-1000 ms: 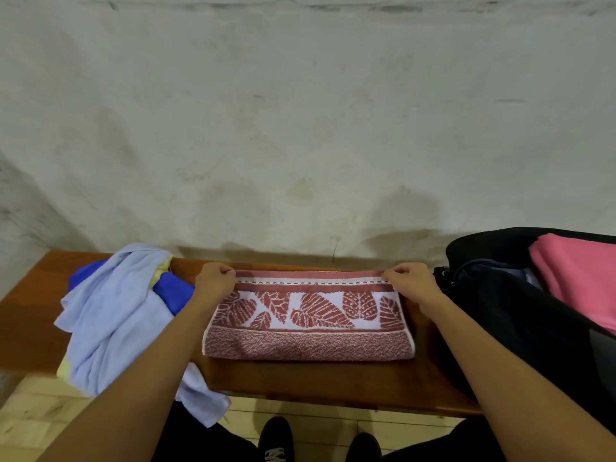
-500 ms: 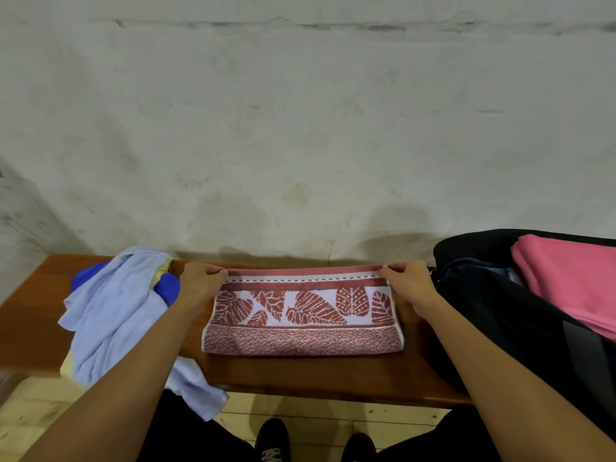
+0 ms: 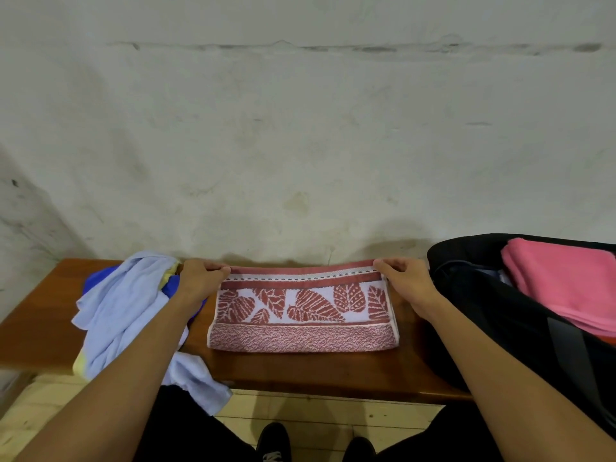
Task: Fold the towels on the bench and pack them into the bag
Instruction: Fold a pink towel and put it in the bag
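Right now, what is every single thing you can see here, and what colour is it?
leaf towel: 1, red and white, folded flat on the middle of the bench
loose towels: a heap, count unclear, light blue with dark blue and yellow showing, left end of the bench, part hanging over the front edge
pink towel: 1, pink, folded, inside the open bag
bag: 1, black, open, right end of the bench
bench: 1, brown wood, against the wall
wall: 1, grey-white, stained, behind the bench
floor: pale wood boards, below the bench
shoes: 2, black, bottom edge
left hand: 1, fingers pinch the leaf towel's far left corner
right hand: 1, fingers pinch its far right corner
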Demonstrator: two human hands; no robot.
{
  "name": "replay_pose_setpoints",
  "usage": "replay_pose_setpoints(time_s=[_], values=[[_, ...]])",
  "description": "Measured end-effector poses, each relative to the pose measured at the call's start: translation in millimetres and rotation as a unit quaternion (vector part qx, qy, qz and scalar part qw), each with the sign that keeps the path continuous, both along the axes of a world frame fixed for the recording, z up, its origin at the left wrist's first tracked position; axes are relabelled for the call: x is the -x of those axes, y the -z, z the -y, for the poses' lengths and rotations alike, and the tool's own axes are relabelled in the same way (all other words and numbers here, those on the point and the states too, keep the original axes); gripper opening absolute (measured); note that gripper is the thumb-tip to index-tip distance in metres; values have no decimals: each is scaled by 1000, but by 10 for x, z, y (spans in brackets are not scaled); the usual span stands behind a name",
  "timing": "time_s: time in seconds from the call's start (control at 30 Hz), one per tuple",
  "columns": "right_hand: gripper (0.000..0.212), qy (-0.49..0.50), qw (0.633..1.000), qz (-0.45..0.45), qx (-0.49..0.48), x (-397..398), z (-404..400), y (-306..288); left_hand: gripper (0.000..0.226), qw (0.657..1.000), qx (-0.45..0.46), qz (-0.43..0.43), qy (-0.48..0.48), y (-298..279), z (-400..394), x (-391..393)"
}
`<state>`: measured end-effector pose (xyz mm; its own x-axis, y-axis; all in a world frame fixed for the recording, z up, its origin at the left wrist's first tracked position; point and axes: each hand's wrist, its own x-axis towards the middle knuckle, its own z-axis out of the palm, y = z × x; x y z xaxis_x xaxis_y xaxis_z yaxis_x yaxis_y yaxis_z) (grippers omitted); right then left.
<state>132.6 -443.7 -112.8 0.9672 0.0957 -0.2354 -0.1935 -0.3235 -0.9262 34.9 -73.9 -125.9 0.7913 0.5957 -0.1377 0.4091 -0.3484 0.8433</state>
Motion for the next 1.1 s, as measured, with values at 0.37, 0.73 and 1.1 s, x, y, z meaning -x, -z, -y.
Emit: replay_pose_setpoints(time_s=[0.37,0.73,1.1], values=[[12,35,998,23,51,28,9,82,19,1000,-28,7,-11,110,40,125],[8,75,996,-3,43,-183,-131,372,15,998,-16,16,-56,363,80,-146],[49,-57,925,210,312,26,-485,557,36,952,-303,16,47,570,429,-152]])
